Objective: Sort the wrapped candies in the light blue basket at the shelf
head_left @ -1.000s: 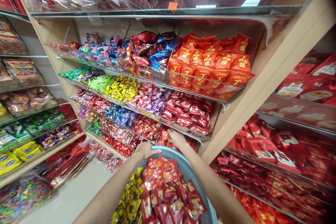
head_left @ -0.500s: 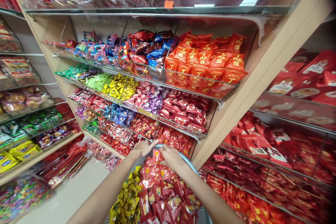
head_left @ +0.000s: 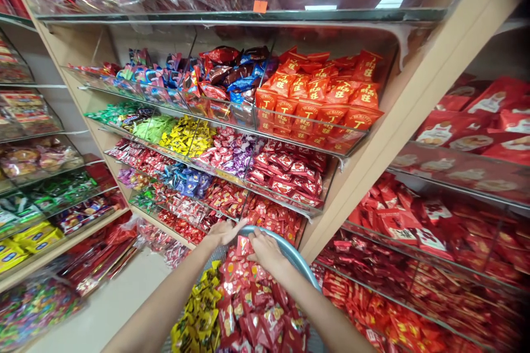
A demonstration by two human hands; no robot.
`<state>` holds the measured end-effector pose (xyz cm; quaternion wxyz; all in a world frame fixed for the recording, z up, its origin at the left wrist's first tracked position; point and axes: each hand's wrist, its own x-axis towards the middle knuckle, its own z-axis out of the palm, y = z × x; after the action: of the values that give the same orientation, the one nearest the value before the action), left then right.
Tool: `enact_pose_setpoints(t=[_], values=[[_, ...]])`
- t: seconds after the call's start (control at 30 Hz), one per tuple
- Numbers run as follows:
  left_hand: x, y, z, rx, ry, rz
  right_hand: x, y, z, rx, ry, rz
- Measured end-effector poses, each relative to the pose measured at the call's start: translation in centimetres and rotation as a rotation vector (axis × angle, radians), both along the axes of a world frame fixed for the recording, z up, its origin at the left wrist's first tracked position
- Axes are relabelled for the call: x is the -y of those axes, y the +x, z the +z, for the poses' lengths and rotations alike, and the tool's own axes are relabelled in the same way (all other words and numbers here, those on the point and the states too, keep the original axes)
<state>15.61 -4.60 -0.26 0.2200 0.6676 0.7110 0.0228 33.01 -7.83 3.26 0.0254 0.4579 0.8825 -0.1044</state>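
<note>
A blue-grey plastic basin (head_left: pixel 304 269) is in front of me, heaped with red candy packets (head_left: pixel 265 314) and, on its left side, yellow-wrapped candies (head_left: pixel 199 309). My left hand (head_left: pixel 222 233) is at the far left part of the basin's rim, thumb stretched to the right; its other fingers are partly hidden. Bent over the far end of the heap, my right hand (head_left: pixel 265 248) has its fingers against a small red packet (head_left: pixel 243 246). The right fingertips are partly hidden by the hand.
Tilted clear-fronted shelves (head_left: pixel 223 168) hold sorted candies ahead. Large orange-red packets (head_left: pixel 318 102) fill the upper right section. A slanting wooden upright (head_left: pixel 397 121) separates these from more red packets (head_left: pixel 397 223) at right. Pale floor (head_left: pixel 120 292) shows at lower left.
More of the basin's far rim shows beside my right hand. My right hand has shifted slightly down and right; the left hand stays nearly in place. The camera view has shifted slightly.
</note>
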Motion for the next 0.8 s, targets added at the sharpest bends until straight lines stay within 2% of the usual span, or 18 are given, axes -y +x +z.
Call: enact_pose_setpoints(t=[0.1, 0.2, 0.37, 0.5, 0.67, 0.8], values=[[0.0, 0.0, 0.0, 0.01, -0.001, 0.011, 0.7, 1.6, 0.5, 0.005, -0.01, 0.0], [-0.1, 0.1, 0.0, 0.015, 0.002, 0.021, 1.8, 2.7, 0.0, 0.016, -0.013, 0.01], [-0.3, 0.1, 0.0, 0.008, -0.01, 0.012, 3.3, 3.1, -1.5, 0.009, 0.026, -0.038], [-0.4, 0.1, -0.2, 0.021, -0.006, 0.009, 3.3, 3.3, -1.1, 0.003, 0.024, -0.059], [-0.3, 0.1, -0.2, 0.013, 0.008, 0.046, 0.3, 3.7, 0.4, -0.162, 0.072, -0.136], [-0.2, 0.1, -0.1, 0.002, -0.005, 0.036, -4.1, 3.9, -0.1, -0.269, 0.091, -0.27]])
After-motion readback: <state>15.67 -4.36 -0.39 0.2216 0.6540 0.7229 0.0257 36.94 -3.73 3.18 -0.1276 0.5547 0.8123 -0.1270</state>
